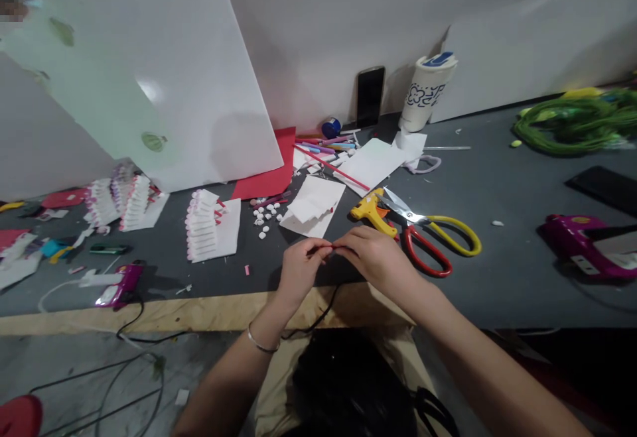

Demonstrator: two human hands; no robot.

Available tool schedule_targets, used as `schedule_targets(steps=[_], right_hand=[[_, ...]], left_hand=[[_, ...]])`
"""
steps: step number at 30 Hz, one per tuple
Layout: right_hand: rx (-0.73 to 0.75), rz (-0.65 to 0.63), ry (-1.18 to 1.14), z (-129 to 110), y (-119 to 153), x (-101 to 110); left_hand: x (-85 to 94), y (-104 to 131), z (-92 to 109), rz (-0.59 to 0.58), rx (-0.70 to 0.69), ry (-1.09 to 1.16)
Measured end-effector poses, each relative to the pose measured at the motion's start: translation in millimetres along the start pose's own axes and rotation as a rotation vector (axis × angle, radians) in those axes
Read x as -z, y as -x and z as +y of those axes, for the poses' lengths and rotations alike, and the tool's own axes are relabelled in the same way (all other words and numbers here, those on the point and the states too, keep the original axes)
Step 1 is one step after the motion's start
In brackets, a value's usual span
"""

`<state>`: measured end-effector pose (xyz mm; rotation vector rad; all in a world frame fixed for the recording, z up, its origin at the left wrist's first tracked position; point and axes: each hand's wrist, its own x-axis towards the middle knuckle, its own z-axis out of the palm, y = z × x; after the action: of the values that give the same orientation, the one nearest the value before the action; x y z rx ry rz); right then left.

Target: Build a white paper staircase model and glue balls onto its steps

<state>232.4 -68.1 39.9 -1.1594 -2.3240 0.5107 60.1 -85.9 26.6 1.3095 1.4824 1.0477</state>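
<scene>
Both hands meet fingertip to fingertip over the front part of the grey table (pixel 502 291). My left hand (pixel 302 263) pinches a tiny reddish piece, mostly hidden by the fingers. My right hand (pixel 371 251) pinches at the same spot from the other side. Just beyond them lies folded white paper (pixel 313 201), with several small white pieces (pixel 267 211) to its left. A yellow glue gun (pixel 371 210) is right behind my right hand, touching or beside large scissors (pixel 411 215) with one red and one yellow handle.
White strips with pink ends (pixel 202 228) lie at left, near a purple power strip (pixel 122 286). Behind are red paper (pixel 271 175), pens, a phone (pixel 369 95) and a tumbler (pixel 428 92). Green cord (pixel 572 125) and another purple power strip (pixel 580 248) sit at right.
</scene>
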Motion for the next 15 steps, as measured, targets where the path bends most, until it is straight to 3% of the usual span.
schedule_targets(steps=[7,15], right_hand=[[0.028,-0.03,0.162,0.7,-8.1,-2.5],[0.024,-0.031,0.179,11.4,-16.9,-16.4]], left_hand=[[4.2,-3.0,-2.8,-0.034,-0.1,-0.218],[4.2,-12.1,-4.7,-0.026,-0.128,-0.277]])
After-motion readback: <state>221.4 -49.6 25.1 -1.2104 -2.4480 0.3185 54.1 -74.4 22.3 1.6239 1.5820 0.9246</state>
